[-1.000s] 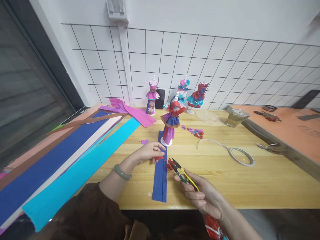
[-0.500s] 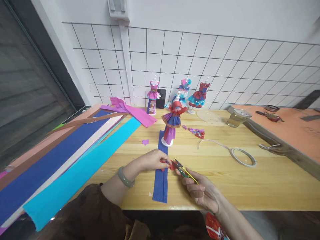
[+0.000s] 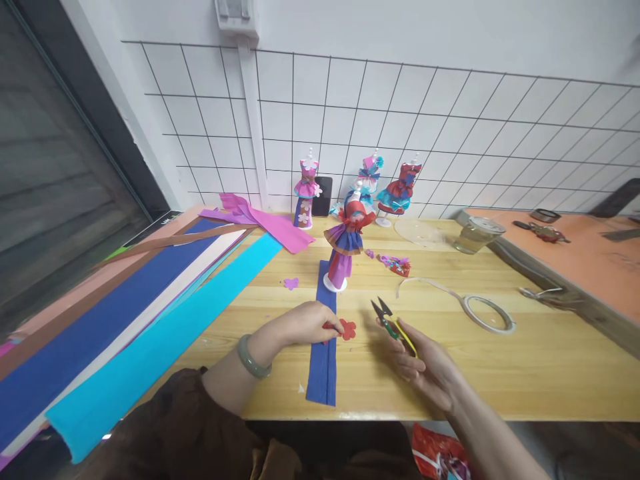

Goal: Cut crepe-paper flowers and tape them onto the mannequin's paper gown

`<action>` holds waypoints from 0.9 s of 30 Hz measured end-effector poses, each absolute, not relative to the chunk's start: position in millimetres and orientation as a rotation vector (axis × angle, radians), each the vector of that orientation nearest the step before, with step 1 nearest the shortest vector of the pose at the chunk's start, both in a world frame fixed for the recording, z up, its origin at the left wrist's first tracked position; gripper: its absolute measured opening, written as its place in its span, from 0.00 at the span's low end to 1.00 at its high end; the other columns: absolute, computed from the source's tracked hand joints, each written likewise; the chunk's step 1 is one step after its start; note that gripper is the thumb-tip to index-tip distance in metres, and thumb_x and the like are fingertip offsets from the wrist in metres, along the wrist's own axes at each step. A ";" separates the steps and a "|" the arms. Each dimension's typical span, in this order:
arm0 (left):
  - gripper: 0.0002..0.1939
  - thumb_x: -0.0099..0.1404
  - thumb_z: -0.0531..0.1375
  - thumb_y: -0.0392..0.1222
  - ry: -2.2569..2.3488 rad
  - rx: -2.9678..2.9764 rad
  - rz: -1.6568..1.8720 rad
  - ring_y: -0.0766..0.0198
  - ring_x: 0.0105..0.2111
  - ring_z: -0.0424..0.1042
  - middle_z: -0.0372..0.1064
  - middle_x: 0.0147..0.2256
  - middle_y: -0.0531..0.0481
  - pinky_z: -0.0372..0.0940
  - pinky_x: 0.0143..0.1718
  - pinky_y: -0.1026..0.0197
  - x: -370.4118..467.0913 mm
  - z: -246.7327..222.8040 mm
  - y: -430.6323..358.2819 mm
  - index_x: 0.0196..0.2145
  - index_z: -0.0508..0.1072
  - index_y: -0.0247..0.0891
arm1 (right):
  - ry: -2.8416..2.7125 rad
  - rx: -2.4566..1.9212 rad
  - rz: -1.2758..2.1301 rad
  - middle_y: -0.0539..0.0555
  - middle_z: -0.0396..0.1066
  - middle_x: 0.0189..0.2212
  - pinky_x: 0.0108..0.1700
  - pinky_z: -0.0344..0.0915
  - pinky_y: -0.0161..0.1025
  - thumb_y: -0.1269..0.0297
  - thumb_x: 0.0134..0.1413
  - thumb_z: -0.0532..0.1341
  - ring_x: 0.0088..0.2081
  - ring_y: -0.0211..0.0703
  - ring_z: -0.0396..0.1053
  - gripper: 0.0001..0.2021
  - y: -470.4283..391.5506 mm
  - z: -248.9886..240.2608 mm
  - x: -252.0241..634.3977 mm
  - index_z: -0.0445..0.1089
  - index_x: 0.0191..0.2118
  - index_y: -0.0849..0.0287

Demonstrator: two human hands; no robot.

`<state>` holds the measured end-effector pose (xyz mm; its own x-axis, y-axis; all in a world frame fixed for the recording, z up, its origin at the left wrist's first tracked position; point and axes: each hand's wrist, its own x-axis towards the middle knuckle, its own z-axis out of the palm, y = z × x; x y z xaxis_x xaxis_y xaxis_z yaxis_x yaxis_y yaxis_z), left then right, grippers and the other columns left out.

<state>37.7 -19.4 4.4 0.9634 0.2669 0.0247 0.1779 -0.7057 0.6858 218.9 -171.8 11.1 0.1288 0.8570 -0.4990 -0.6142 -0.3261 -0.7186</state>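
Note:
Pinched in the fingers of my left hand is a red paper flower, held over a dark blue crepe paper strip. Its petals stick out to the right of my fingertips. My right hand grips small thread snips with yellow and green handles, blades apart and pointing up and left. The snips are a short way right of the flower. Beyond my hands, a small dress form in a red, blue and purple paper dress stands on the strip. A purple paper flower lies to the left.
Long crepe paper strips cover the table's left side. Several dressed forms and a dark phone stand along the wall. To the right are a tape roll and a cup. Paper scraps lie behind my right hand.
My right hand and the snips have drawn away to the right from the flower, and the blades have come apart. My left hand stays nearly in place; more of the red flower shows.

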 end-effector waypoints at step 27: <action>0.33 0.49 0.64 0.36 0.344 1.428 0.597 0.69 0.30 0.69 0.66 0.37 0.47 0.63 0.34 0.62 42.2 3.9 -6.1 0.53 0.58 0.38 | -1.374 -1.567 0.799 0.58 0.72 0.40 0.43 0.63 0.45 0.52 0.51 0.56 0.42 0.50 0.68 0.18 -114.1 28.9 184.8 0.70 0.41 0.60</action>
<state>42.2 -6.1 3.9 0.8085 0.5745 0.1273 -0.1785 0.0332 0.9834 184.8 -114.1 28.9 0.1816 0.9801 0.0800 0.4153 -0.0027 -0.9097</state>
